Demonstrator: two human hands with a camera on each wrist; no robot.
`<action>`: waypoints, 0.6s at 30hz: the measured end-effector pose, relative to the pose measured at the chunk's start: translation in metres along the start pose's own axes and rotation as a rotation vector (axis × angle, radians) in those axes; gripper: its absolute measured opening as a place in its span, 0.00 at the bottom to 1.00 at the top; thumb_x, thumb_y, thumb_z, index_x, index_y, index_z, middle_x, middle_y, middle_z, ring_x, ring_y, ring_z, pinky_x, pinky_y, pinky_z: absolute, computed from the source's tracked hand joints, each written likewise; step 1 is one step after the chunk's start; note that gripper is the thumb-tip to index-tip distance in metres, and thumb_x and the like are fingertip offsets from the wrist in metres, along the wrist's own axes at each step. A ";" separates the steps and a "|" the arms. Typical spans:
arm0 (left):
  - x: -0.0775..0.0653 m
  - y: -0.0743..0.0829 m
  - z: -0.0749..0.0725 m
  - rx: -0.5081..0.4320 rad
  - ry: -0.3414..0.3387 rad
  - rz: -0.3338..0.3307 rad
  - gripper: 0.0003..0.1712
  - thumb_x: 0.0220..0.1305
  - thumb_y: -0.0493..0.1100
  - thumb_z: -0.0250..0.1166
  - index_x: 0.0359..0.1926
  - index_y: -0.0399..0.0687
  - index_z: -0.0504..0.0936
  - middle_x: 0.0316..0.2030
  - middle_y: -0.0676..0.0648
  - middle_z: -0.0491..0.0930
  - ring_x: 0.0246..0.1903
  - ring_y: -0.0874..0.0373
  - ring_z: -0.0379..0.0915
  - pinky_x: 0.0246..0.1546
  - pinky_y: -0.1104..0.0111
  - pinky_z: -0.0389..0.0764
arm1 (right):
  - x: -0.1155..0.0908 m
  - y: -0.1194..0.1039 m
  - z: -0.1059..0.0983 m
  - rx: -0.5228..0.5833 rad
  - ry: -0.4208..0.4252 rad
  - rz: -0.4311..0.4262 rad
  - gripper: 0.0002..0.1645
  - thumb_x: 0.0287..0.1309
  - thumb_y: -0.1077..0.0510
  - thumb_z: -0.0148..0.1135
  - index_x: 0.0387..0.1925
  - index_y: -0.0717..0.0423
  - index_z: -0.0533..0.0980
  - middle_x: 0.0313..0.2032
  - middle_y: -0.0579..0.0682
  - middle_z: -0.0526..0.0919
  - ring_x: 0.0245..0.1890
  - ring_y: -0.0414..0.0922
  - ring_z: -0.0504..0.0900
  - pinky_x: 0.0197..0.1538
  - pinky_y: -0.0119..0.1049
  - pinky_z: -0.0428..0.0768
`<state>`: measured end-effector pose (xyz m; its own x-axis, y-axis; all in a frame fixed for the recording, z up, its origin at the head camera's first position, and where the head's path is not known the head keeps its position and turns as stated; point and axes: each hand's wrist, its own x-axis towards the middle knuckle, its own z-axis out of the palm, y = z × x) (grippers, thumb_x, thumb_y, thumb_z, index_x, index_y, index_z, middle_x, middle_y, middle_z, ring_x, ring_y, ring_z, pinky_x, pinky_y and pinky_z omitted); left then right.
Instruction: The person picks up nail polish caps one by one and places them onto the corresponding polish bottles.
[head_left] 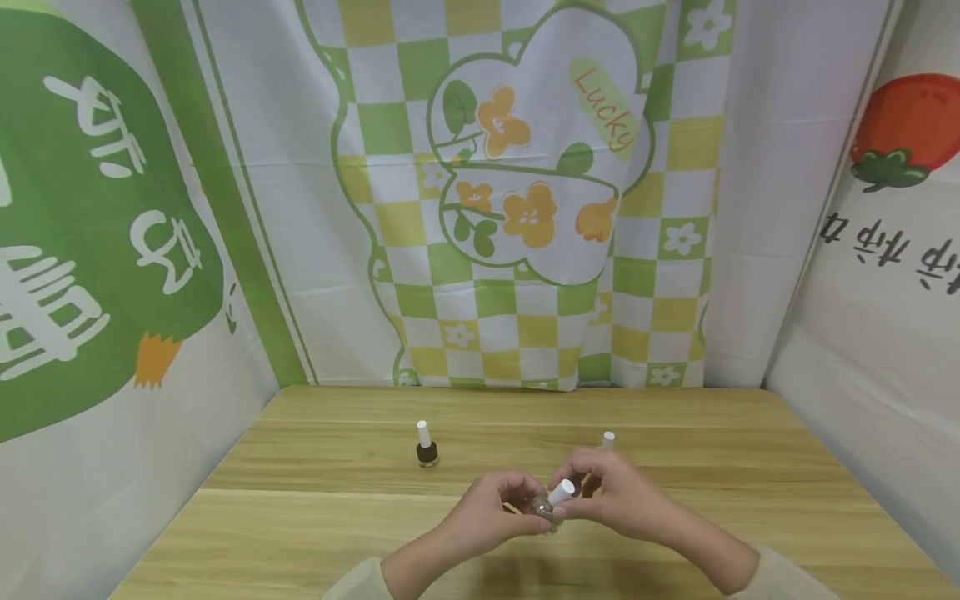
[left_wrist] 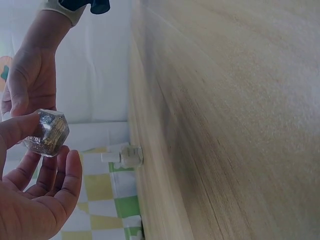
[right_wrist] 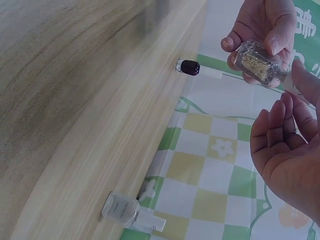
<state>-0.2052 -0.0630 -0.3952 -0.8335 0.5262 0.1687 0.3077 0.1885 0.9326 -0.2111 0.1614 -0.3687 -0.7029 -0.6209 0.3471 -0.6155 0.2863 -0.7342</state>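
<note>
Above the table, my left hand pinches a clear faceted nail polish bottle with gold and silver glitter inside. My right hand has thumb and fingers on its white cap, and the bottle leans with the cap up and to the right in the head view. In the left wrist view the bottle's base faces the camera. A second nail polish bottle, pale and white-capped, stands behind my right hand, which hides most of it in the head view.
A dark nail polish bottle with a white cap stands on the wooden table, left of my hands. Printed curtains hang behind the table's back edge, with more fabric along both sides.
</note>
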 end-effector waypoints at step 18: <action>-0.001 0.001 0.002 -0.037 0.011 -0.012 0.12 0.55 0.37 0.72 0.41 0.43 0.83 0.33 0.52 0.81 0.34 0.60 0.75 0.33 0.72 0.78 | -0.001 0.001 0.010 0.025 0.080 0.040 0.09 0.54 0.52 0.71 0.35 0.49 0.81 0.33 0.41 0.82 0.34 0.39 0.78 0.37 0.36 0.80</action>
<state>-0.2034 -0.0617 -0.3944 -0.8420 0.5148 0.1609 0.2810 0.1640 0.9456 -0.2074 0.1549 -0.3762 -0.7538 -0.5483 0.3622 -0.5780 0.2910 -0.7624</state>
